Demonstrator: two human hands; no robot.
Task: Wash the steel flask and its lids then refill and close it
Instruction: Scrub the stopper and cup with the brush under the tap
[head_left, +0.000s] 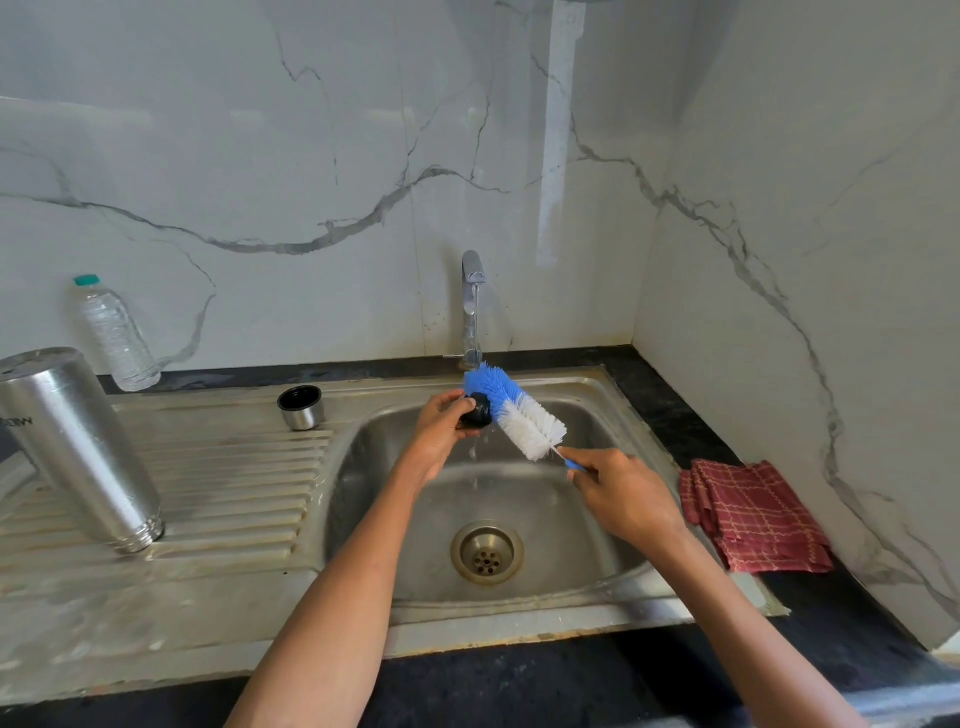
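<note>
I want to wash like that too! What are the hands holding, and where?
The left hand grips the black lid by its side. The right hand pinches the brush by its blue handle end.

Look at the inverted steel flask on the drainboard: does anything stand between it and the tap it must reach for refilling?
Yes. The left hand holding the black inner lid and the bottle brush gripped by the right hand sit right under the tap. The steel flask and the drainboard path look otherwise unobstructed.
</note>
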